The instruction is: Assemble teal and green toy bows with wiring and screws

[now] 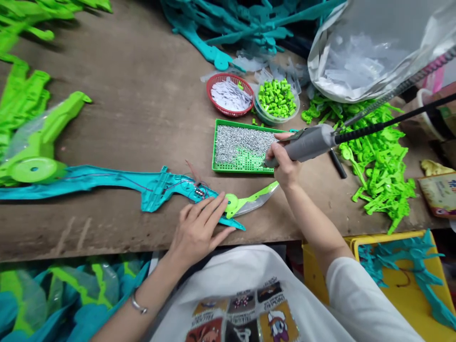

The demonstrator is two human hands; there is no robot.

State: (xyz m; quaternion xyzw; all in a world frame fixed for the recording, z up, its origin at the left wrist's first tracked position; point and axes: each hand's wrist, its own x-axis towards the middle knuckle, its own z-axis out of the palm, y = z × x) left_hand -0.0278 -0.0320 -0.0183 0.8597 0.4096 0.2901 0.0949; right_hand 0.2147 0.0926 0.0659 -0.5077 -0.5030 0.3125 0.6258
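My left hand (199,225) lies flat with fingers stretched over the right end of a long teal plastic shell (117,175), pressing it to the table. Thin wires and a small electronic part (198,191) show in the shell just beyond my fingers. Against my fingertips is a round lime-green hub (232,204), joined to a curved green and clear blade piece (258,199). My right hand (283,161) is wrapped round a grey electric screwdriver (309,143) with a black cord. Its tip is over the green tray (213,152) of small silvery screws (245,140); whether it touches one I cannot tell.
Behind the tray stand a red basket (230,112) of white strips and a tub of green caps (280,99). Lime-green parts (381,166) are heaped at right, more teal shells (242,23) at the back. A yellow crate (406,294) sits below the table edge.
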